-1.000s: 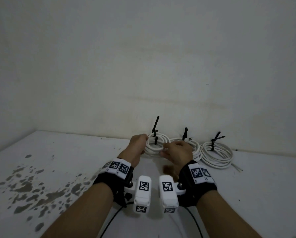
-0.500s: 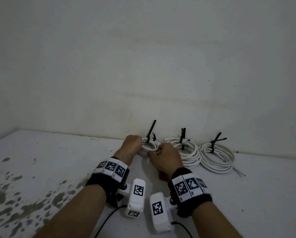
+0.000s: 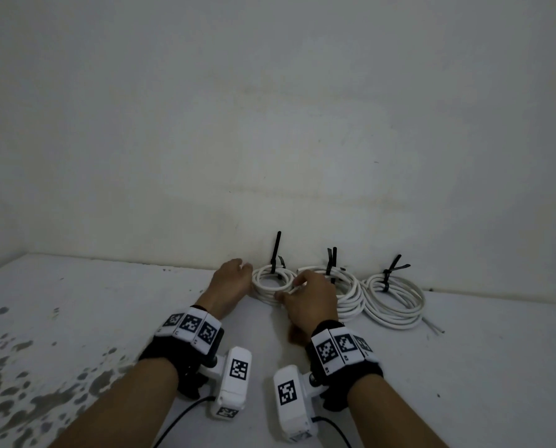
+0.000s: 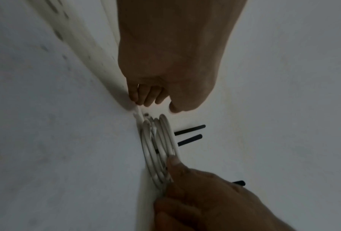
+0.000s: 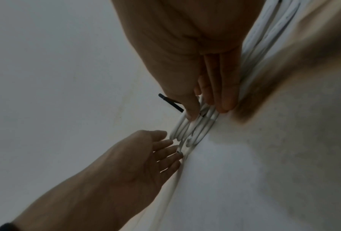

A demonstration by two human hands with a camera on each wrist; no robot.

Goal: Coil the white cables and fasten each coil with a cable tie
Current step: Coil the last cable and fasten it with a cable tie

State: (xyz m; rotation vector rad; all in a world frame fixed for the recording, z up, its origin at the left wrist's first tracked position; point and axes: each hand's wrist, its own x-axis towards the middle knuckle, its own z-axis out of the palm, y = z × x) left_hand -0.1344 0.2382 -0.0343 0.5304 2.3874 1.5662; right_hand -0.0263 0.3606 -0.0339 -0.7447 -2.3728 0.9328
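Three white cable coils lie in a row against the wall, each with a black cable tie on it. My right hand [image 3: 297,286] pinches the right side of the left coil [image 3: 272,282], thumb on top [image 4: 172,161] and fingers [image 5: 224,100] along its underside. My left hand [image 3: 238,273] lies open at the coil's left edge, and its straight fingertips [image 5: 171,150] touch the loose cable end there. The coil's tie [image 3: 275,253] stands up by the wall. The middle coil [image 3: 351,299] is partly behind my right hand. The right coil [image 3: 396,302] lies untouched.
The wall [image 3: 270,156] rises directly behind the coils. The white table [image 3: 464,367] has dark grey blotches [image 3: 28,383] at the front left. A thin bare cable end [image 3: 431,326] sticks out from the right coil toward the right.
The left coil has gone from slightly lifted in both hands to lying flat by the wall beside the middle coil. My left hand has let go and opened; the right hand still holds it.
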